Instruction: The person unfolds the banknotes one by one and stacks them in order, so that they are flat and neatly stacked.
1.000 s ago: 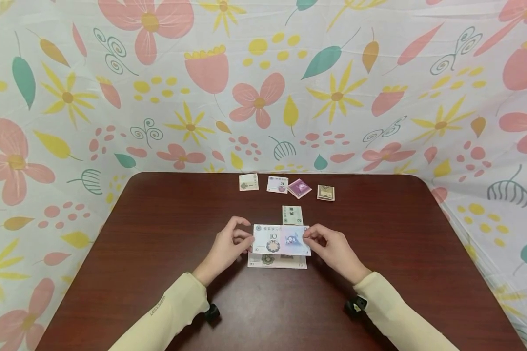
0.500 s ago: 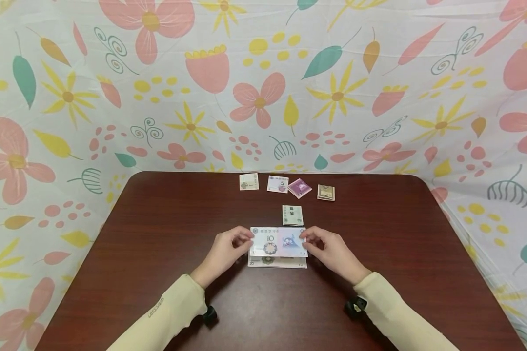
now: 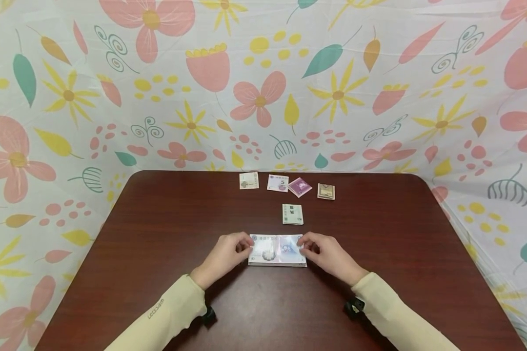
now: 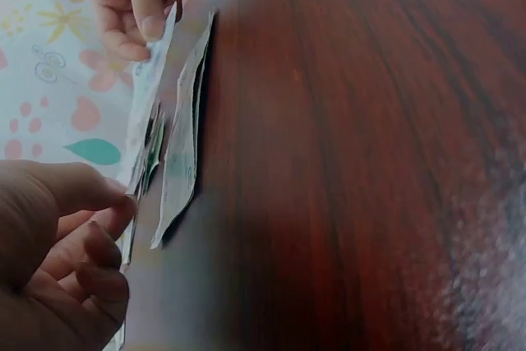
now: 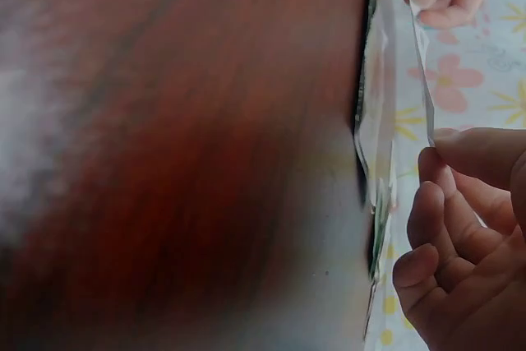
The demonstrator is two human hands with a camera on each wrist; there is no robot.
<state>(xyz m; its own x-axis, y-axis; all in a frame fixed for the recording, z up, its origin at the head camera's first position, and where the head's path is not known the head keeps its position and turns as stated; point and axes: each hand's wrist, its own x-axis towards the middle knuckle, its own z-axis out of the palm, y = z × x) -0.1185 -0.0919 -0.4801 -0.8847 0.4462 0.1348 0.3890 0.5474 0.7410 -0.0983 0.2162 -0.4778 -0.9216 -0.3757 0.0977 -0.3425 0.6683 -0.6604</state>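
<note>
A pale 10 banknote (image 3: 276,247) with a blue cartoon figure spans the space between my hands in the head view. My left hand (image 3: 224,256) pinches its left end between thumb and fingers; my right hand (image 3: 329,254) pinches the right end. Under it lie the 20 banknotes (image 3: 277,265), mostly covered, with only their front edge showing. Seen edge-on in the left wrist view, the held banknote (image 4: 154,71) hangs over the slightly bowed notes (image 4: 182,133) on the table. The right wrist view also has a gap between the held banknote (image 5: 425,80) and those notes (image 5: 374,113).
A small green stack of notes (image 3: 293,214) lies just beyond the hands on the dark wooden table (image 3: 180,204). Along the back edge are a pale green note (image 3: 249,181), a 5 note (image 3: 277,183), purple notes (image 3: 299,187) and brown notes (image 3: 326,191). A flowered cloth (image 3: 259,97) hangs behind.
Both hands have brought the 10 banknote left, then toward me and down, lining it up over the 20 notes. The small green stack now shows whole.
</note>
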